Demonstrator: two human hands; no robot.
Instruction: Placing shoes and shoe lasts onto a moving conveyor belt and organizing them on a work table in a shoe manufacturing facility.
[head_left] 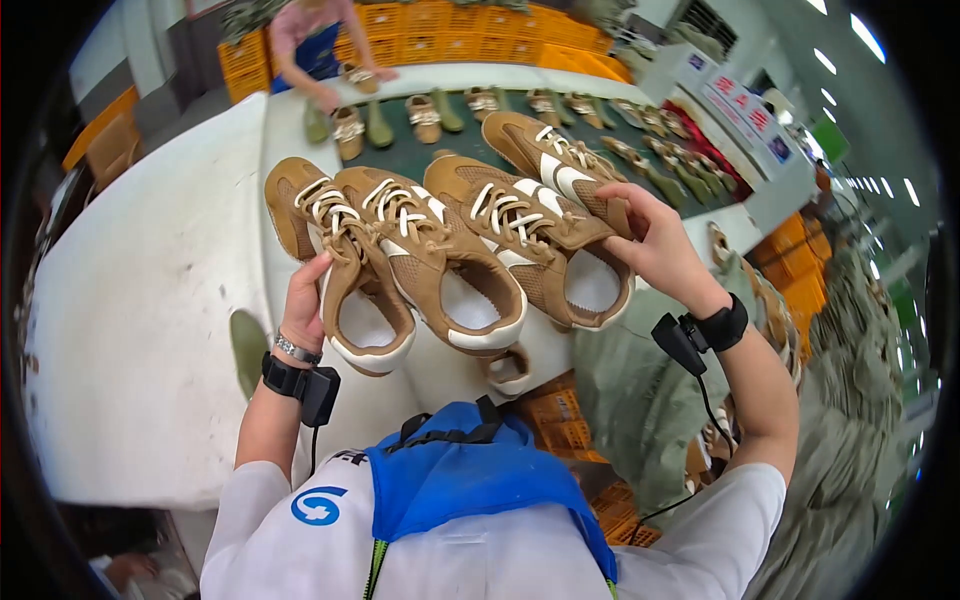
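Note:
Several brown sneakers with white trim and beige laces sit side by side in a row in front of me. My left hand (303, 300) is closed on the outer side of the leftmost sneaker (297, 222), thumb near its laces. My right hand (665, 245) grips the rightmost sneaker (530, 150) near its ankle opening; its thumb reaches the heel side of the neighbouring sneaker (520, 225). Another middle sneaker (430, 265) is held in the row between them. The openings face me, showing pale insides. Fingers beneath the shoes are hidden.
A white table (150, 320) spreads left, with an olive-green shoe-shaped piece (247, 350) on it. Beyond, a dark green conveyor (395, 150) carries shoes and green pieces. A co-worker (310, 40) handles shoes there. Orange crates (560, 420) and green sheeting (640, 370) lie right and below.

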